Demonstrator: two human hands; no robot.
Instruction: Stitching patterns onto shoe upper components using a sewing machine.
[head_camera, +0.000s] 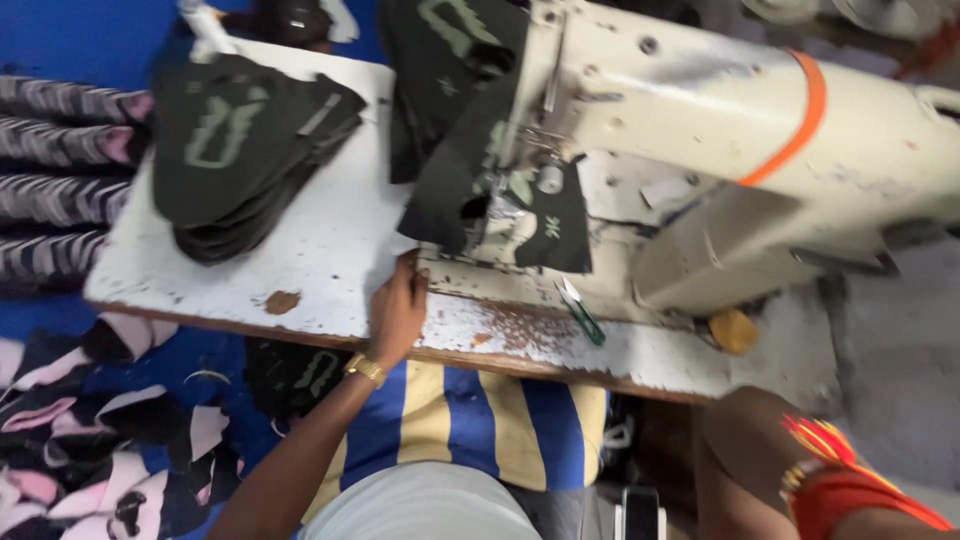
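My left hand (398, 312), with a gold watch on the wrist, rests on the white worktable (330, 260) near its front edge. Its fingers are curled together just below the corner of a black fabric piece (450, 190) that lies under the needle of the cream sewing machine (720, 130). Blur hides whether the fingertips pinch the cloth. My right hand is out of frame; only a forearm with red and gold bangles (835, 470) shows at the bottom right.
A stack of black fabric pieces with pale green prints (240, 150) sits on the table's left part. A green-handled thread snipper (580, 312) lies by the machine base. Striped and pink-black cloth pieces (60, 160) lie to the left and on the blue floor cover.
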